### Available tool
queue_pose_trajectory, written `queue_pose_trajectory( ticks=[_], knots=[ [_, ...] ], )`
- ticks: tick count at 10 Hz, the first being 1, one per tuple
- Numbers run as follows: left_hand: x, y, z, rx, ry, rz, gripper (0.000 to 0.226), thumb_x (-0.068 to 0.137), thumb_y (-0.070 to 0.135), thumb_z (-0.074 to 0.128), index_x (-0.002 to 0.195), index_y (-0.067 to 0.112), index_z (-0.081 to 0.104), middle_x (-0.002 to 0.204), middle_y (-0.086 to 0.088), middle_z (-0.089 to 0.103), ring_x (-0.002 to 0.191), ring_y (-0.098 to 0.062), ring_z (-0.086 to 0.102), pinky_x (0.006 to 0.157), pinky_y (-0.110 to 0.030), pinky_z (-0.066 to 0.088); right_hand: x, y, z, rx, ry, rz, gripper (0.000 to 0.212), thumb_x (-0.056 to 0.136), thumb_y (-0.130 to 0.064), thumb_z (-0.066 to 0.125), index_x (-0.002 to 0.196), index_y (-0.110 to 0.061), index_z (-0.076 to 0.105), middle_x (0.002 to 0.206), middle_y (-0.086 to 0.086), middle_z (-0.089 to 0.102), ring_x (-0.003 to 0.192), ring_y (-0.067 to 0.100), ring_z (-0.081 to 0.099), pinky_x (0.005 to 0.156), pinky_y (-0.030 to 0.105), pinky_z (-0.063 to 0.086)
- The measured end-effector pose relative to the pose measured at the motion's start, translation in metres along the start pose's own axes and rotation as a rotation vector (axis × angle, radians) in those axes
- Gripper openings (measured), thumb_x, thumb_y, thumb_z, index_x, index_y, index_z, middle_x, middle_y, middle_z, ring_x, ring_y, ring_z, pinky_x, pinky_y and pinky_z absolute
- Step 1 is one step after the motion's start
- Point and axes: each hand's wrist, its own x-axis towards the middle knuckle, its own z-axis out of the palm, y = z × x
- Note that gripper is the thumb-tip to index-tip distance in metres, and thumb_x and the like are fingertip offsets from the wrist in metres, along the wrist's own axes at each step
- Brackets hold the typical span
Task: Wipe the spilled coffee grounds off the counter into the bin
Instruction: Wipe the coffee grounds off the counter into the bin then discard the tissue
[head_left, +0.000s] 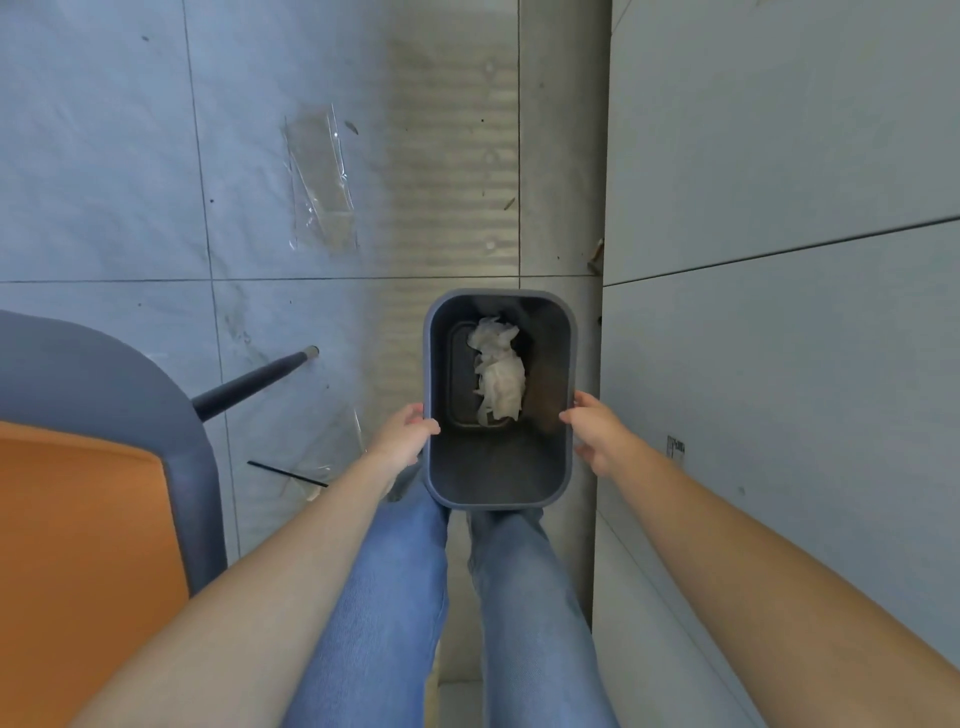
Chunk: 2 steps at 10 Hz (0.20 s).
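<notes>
I look straight down into a dark grey rectangular bin (498, 483) in front of my legs, above the tiled floor. A crumpled white paper towel (497, 371) lies at its bottom. My left hand (402, 434) grips the bin's left rim, thumb inside. My right hand (595, 434) is at the right rim, fingers touching the edge. No counter top or coffee grounds are in sight.
An orange chair (78, 519) with a grey frame and a black leg (254, 382) stands at the left. Clear plastic wrap (322, 176) lies on the floor tiles ahead. A grey cabinet front (779, 312) runs along the right.
</notes>
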Motion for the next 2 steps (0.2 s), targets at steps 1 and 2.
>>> queue_pose_trajectory(
  ticks=[1, 2],
  knots=[
    [-0.004, -0.007, -0.001, 0.052, -0.065, -0.021, 0.064, 0.098, 0.024, 0.048, 0.155, 0.021, 0.02, 0.16, -0.004, 0.027, 0.144, -0.027, 0.031, 0.115, -0.042, 0.03, 0.001, 0.007, 0.003, -0.018, -0.019, 0.009, 0.056, 0.097, -0.003, 0.041, 0.149, -0.016, 0.023, 0.152, 0.007, 0.032, 0.138, 0.027, 0.033, 0.11, 0.038, 0.03],
    [-0.021, -0.006, 0.005, 0.126, -0.07, 0.104, 0.065, 0.101, 0.031, 0.042, 0.156, 0.024, 0.009, 0.164, -0.001, 0.014, 0.149, -0.023, 0.019, 0.121, -0.042, 0.018, -0.012, 0.012, 0.014, -0.055, 0.02, -0.105, 0.06, 0.098, -0.006, 0.039, 0.151, -0.016, 0.014, 0.158, 0.006, 0.022, 0.143, 0.026, 0.025, 0.117, 0.039, 0.023]
  ],
)
